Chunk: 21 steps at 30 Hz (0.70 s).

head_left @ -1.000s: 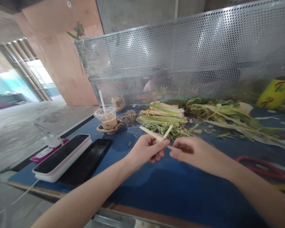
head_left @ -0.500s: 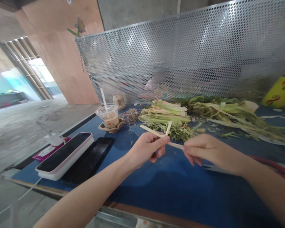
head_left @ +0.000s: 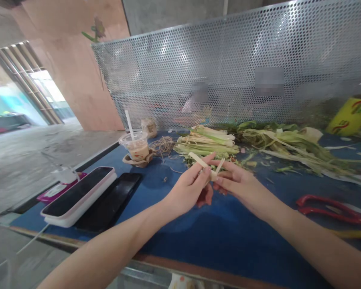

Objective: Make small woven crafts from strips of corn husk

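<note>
Over the blue table [head_left: 216, 241], my left hand [head_left: 188, 188] and my right hand [head_left: 240, 184] meet at the fingertips. Both pinch thin pale leaf strips [head_left: 203, 163] that cross between them. One strip points up and left past my left thumb, a shorter one sticks up beside my right fingers. Just behind the hands lies a bundle of pale green stalks [head_left: 207, 143] and chopped green bits.
A plastic cup with a straw [head_left: 136, 147] and a coil of twine [head_left: 162, 146] stand at the back left. Two phones [head_left: 81, 194] lie at the left edge. Red scissors [head_left: 327, 204] lie at the right, loose green leaves [head_left: 285, 142] behind. A perforated metal screen [head_left: 228, 68] closes the back.
My right hand has moved left from the strip's far end and now touches my left hand. The strips are tilted more upright.
</note>
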Available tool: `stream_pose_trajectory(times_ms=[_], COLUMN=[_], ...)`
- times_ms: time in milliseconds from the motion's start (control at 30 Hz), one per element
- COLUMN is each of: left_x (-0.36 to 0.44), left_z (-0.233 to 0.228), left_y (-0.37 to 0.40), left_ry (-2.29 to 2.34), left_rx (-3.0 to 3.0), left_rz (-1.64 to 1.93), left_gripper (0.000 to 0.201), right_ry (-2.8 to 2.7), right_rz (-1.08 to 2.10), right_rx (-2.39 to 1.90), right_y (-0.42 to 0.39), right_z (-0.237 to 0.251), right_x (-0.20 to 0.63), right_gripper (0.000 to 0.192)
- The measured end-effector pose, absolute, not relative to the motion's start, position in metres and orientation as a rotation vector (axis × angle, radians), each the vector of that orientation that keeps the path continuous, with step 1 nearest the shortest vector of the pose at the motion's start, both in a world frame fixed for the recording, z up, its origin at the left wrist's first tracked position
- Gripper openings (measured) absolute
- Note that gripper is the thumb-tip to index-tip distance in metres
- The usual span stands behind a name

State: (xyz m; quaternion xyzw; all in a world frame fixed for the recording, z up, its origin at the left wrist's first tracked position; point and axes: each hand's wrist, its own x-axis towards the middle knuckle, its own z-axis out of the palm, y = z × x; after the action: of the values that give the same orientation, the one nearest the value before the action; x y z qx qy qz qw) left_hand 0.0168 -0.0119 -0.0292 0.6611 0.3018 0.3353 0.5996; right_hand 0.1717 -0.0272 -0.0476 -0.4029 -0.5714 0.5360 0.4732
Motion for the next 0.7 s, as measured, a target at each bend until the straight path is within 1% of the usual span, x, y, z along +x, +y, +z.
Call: stream_pose_trajectory(times_ms=[67,133,300,400,467,533,633,700], left_x=[0.017,0.017,0.010,0.006,0.005,0.006,0.007,0.006], left_z=[-0.030,-0.028,-0.024,-0.025,-0.025,-0.025,-0.023,-0.022], left_y=[-0.011,-0.011,-0.008,-0.007,-0.007,-0.006,-0.004,-0.002], left_ry=[0.667,0.651,0.814,0.958,0.989,0.949,0.806,0.709], left_rx=[1.524,1.519,1.757,1.941,1.947,1.856,1.695,1.665], left_rz=[0.709,0.664,0.751,0.847,0.884,0.864,0.707,0.662], left_gripper=[0.060,0.061,0.050,0.048,0.048,0.047,0.046,0.049], right_ry=[-1.345,-1.316,-1.448,-1.485,-1.504,-1.508,-1.476,-1.405], right_rz=[1.358,1.373,1.291,1.239,1.244,1.256,1.254,1.253], right_rx=[-0.959,-0.974,-1.076,-1.147,-1.128,-1.104,-1.099,-1.118], right_y=[-0.027,-0.028,-0.032,-0.036,-0.037,-0.037,-0.035,-0.033], right_z=[-0.048,-0.046,-0.041,-0.042,-0.044,-0.047,-0.048,-0.046], right_x=[0.170,0.169,0.168,0.167,0.168,0.169,0.171,0.172], right_gripper=[0.029,0.025,0.022,0.019,0.018,0.018,0.017,0.018])
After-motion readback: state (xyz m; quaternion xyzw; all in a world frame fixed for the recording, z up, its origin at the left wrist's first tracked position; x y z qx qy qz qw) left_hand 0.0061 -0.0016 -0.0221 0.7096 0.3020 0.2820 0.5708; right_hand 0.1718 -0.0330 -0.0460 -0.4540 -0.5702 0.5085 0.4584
